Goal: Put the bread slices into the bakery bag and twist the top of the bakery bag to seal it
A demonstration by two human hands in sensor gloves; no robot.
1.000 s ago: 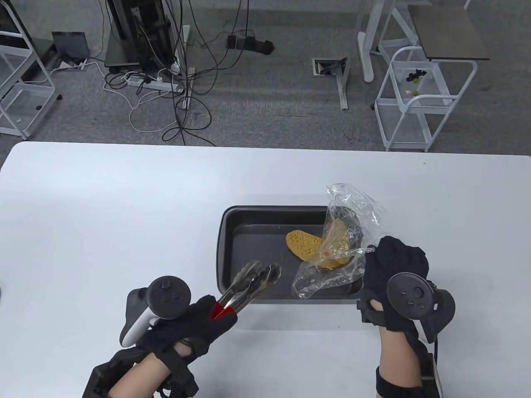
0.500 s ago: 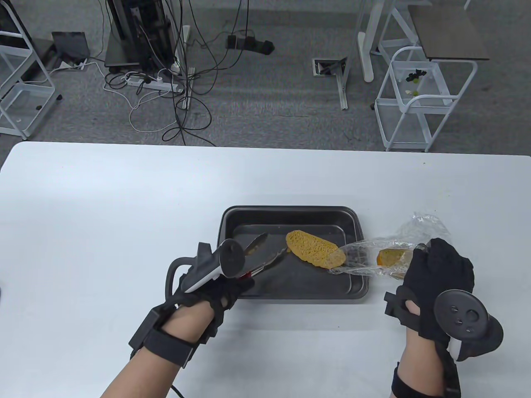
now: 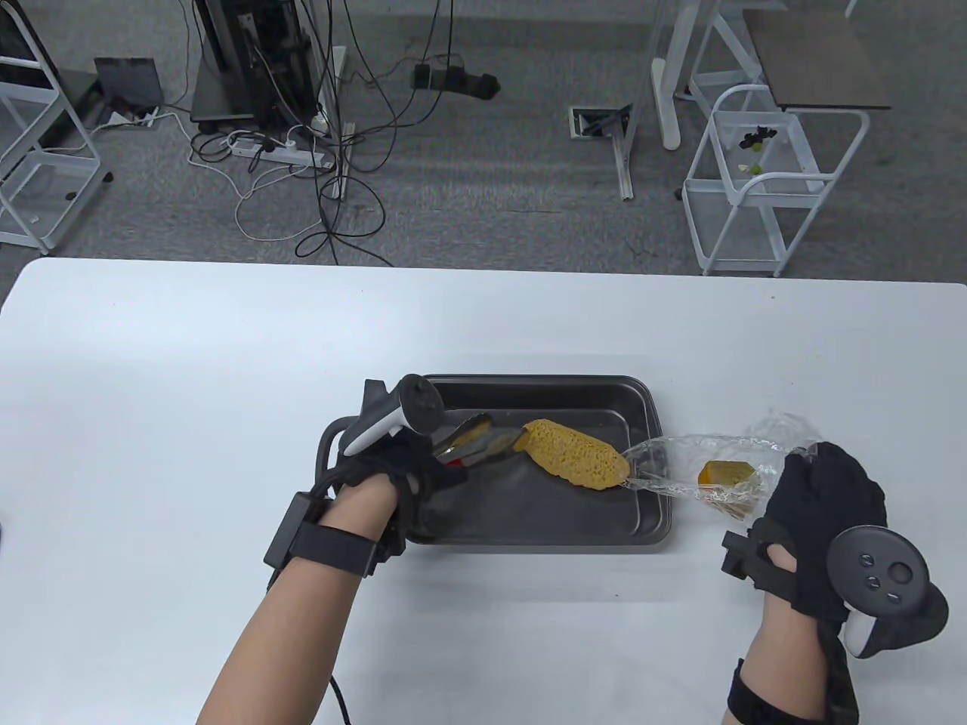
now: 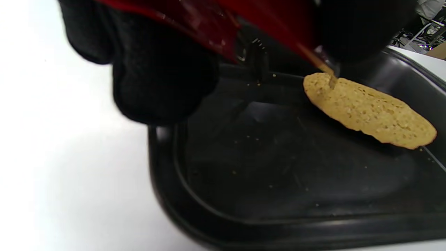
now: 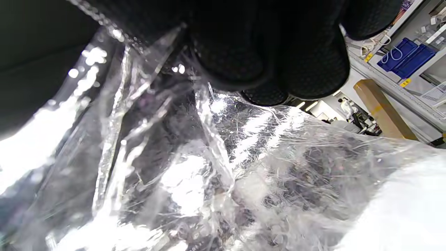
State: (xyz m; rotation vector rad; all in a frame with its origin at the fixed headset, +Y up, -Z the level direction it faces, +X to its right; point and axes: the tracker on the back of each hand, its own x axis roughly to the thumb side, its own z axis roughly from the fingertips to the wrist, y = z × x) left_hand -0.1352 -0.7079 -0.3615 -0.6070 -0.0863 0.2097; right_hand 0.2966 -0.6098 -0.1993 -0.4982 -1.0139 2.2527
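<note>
A yellow bread slice (image 3: pixel 576 454) (image 4: pixel 369 109) lies in the black baking tray (image 3: pixel 529 529), tilted up at its left end. My left hand (image 3: pixel 400 464) grips metal tongs (image 3: pixel 472 440) with red handles, and their tips touch the slice's left end. My right hand (image 3: pixel 820 491) holds the clear bakery bag (image 3: pixel 702 461) (image 5: pixel 209 167) to the right of the tray, its mouth reaching over the tray's right rim. One bread slice (image 3: pixel 727 474) sits inside the bag.
The white table (image 3: pixel 227 362) spreads wide to the left and behind the tray. Beyond its far edge are the floor cables (image 3: pixel 317 174) and white wire carts (image 3: pixel 755 189).
My left hand has moved forward and right over the tray, bringing the tongs onto the slice. My right hand carried the bag from above the tray down to its right side.
</note>
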